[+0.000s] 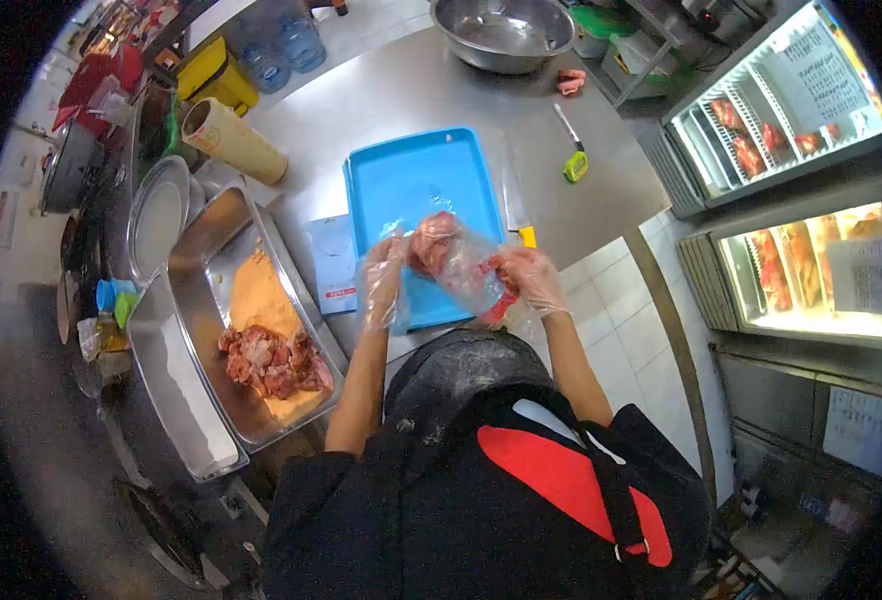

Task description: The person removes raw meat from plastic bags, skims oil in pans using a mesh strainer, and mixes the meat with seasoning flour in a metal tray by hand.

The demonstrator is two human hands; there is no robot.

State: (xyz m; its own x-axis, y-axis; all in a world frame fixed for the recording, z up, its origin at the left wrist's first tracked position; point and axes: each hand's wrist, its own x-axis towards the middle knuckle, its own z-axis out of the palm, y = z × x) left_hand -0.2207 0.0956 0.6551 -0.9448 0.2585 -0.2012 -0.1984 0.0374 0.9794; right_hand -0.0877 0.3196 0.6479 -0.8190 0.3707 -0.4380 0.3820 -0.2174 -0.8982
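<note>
A clear plastic bag [469, 270] with a lump of raw meat [434, 243] in its left part is held over the blue tray [426, 145]. My left hand [385, 270], in a clear glove, is closed at the bag's left side, beside the meat. On the right, my gloved right hand [529, 278] has its fingers closed on the bag's other end, where some red shows. A knife [513, 200] with a yellow handle lies along the tray's right edge. Left of the tray is a blue-and-white packet [332, 262].
At left, a steel pan [216, 335] holds orange powder and raw meat pieces [274, 362], beside a narrower pan of white powder [193, 385]. A beige cylinder [234, 140], a steel bowl [504, 30], a green-and-white tool [573, 155] and lit meat fridges [806, 270] surround the worktop.
</note>
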